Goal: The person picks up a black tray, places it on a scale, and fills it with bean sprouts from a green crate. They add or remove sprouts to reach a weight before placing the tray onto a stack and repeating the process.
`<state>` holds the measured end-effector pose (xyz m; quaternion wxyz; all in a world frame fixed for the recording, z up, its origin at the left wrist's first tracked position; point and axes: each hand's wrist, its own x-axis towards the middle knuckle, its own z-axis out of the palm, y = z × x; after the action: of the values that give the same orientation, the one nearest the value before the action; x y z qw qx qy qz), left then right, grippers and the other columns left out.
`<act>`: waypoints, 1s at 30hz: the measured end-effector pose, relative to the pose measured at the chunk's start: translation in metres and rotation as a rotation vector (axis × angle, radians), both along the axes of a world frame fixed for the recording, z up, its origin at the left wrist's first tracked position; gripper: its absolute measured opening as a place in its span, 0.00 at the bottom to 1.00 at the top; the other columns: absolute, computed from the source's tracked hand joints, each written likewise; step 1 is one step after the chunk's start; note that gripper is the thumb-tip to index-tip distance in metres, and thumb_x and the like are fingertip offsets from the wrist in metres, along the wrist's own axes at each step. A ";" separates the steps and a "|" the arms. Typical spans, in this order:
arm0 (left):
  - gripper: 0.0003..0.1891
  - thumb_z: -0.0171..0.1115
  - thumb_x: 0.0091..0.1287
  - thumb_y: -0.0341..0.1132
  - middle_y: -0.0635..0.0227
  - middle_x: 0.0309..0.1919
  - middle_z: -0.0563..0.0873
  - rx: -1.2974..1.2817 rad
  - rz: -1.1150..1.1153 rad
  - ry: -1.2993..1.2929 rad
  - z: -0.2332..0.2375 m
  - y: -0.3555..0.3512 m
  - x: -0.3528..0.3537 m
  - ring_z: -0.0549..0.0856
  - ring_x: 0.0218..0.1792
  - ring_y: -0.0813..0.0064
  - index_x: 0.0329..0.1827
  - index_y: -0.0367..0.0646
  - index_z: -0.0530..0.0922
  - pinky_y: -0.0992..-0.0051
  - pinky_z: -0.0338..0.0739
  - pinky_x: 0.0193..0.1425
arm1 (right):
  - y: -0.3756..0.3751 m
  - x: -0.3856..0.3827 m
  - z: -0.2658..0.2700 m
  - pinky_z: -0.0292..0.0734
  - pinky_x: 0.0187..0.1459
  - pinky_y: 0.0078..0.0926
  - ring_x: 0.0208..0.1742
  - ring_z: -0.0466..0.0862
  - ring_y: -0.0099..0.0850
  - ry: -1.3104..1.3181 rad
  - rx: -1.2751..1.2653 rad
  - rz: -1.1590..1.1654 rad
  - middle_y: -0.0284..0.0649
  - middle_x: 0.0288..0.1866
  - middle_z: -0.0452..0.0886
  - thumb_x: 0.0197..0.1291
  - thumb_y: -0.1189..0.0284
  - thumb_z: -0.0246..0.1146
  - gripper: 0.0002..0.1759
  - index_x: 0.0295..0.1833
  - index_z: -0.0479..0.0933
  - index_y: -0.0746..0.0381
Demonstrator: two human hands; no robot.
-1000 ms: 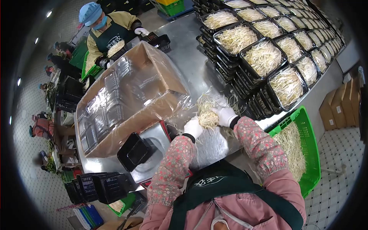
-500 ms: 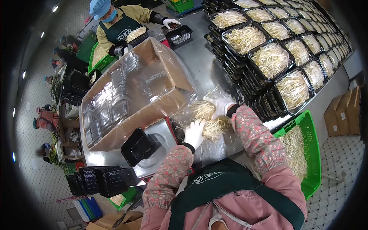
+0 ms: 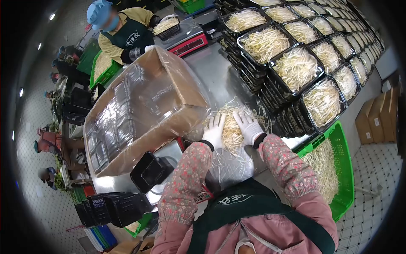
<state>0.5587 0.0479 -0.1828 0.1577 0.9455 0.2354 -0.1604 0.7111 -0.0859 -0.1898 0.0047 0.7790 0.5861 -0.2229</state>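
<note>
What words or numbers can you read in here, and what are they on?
"佳农": on the co-worker's green apron; the character before it is unclear.
White lettering on the camera wearer's apron: too blurred to read.
Markings on the red near scale: too small to read.
White labels on the cardboard boxes: too small to read.

A loose heap of thin, pale cream bean sprouts point(image 3: 231, 129) lies on the shiny grey metal tabletop point(image 3: 213, 70), toward its near side, tangled stray strands spreading far and right.
</note>
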 end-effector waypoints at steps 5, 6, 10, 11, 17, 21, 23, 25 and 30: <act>0.50 0.78 0.48 0.45 0.43 0.59 0.78 -0.015 0.237 -0.193 -0.049 0.006 0.007 0.84 0.52 0.45 0.74 0.42 0.61 0.58 0.79 0.58 | 0.020 0.018 -0.065 0.74 0.62 0.43 0.59 0.81 0.48 0.076 0.256 -0.036 0.59 0.62 0.76 0.54 0.69 0.64 0.45 0.77 0.53 0.63; 0.47 0.78 0.48 0.45 0.43 0.57 0.79 -0.079 0.260 -0.170 -0.049 0.007 0.004 0.84 0.52 0.45 0.71 0.41 0.63 0.57 0.79 0.57 | 0.015 0.018 -0.062 0.74 0.61 0.42 0.59 0.82 0.49 0.064 0.274 -0.010 0.59 0.59 0.78 0.56 0.69 0.63 0.41 0.75 0.57 0.63; 0.32 0.72 0.56 0.51 0.47 0.46 0.84 -0.173 0.264 -0.121 -0.016 0.000 -0.018 0.85 0.49 0.47 0.58 0.41 0.74 0.56 0.79 0.56 | 0.006 0.023 -0.042 0.78 0.53 0.46 0.48 0.85 0.52 0.146 0.160 0.051 0.54 0.45 0.85 0.60 0.64 0.60 0.20 0.55 0.77 0.61; 0.31 0.70 0.57 0.52 0.48 0.46 0.84 -0.153 0.245 -0.110 -0.003 -0.002 -0.024 0.85 0.49 0.47 0.57 0.41 0.74 0.56 0.79 0.56 | 0.003 0.025 -0.017 0.79 0.51 0.45 0.47 0.86 0.51 0.126 0.110 0.020 0.54 0.45 0.85 0.60 0.63 0.61 0.20 0.55 0.78 0.60; 0.25 0.65 0.58 0.36 0.59 0.49 0.81 0.066 0.022 -0.248 0.022 -0.002 -0.073 0.82 0.50 0.59 0.60 0.44 0.73 0.60 0.79 0.50 | 0.011 0.061 0.009 0.81 0.49 0.40 0.47 0.85 0.51 0.463 0.441 -0.318 0.52 0.44 0.86 0.63 0.59 0.62 0.22 0.60 0.79 0.57; 0.42 0.70 0.50 0.31 0.59 0.60 0.77 0.171 -0.074 -0.322 0.003 -0.012 -0.064 0.76 0.60 0.58 0.73 0.52 0.67 0.57 0.72 0.62 | 0.043 0.037 0.018 0.79 0.52 0.44 0.49 0.84 0.53 0.343 0.308 -0.282 0.55 0.46 0.85 0.56 0.54 0.68 0.32 0.65 0.76 0.56; 0.47 0.71 0.48 0.30 0.56 0.68 0.70 0.310 0.033 -0.287 0.017 -0.028 -0.060 0.69 0.67 0.51 0.76 0.53 0.62 0.50 0.67 0.66 | 0.052 0.035 -0.007 0.69 0.67 0.41 0.67 0.74 0.50 0.188 0.147 -0.033 0.55 0.66 0.75 0.56 0.53 0.68 0.41 0.73 0.67 0.56; 0.53 0.68 0.46 0.25 0.56 0.78 0.55 0.172 0.259 -0.260 0.022 -0.043 -0.070 0.55 0.76 0.39 0.80 0.55 0.55 0.40 0.57 0.73 | 0.060 0.043 -0.034 0.60 0.74 0.39 0.76 0.64 0.49 0.096 0.168 0.078 0.53 0.75 0.65 0.56 0.52 0.68 0.46 0.77 0.62 0.57; 0.44 0.66 0.64 0.28 0.49 0.75 0.64 -0.727 1.061 -0.997 -0.038 -0.084 -0.106 0.68 0.72 0.58 0.80 0.40 0.50 0.59 0.63 0.75 | 0.077 0.040 -0.015 0.56 0.77 0.38 0.78 0.61 0.49 0.323 0.293 -0.246 0.53 0.78 0.62 0.52 0.42 0.69 0.55 0.77 0.58 0.64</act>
<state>0.4525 -0.0365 -0.2208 0.5961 0.5581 0.4874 0.3091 0.7511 -0.0087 -0.2044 -0.2290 0.7911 0.5061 -0.2562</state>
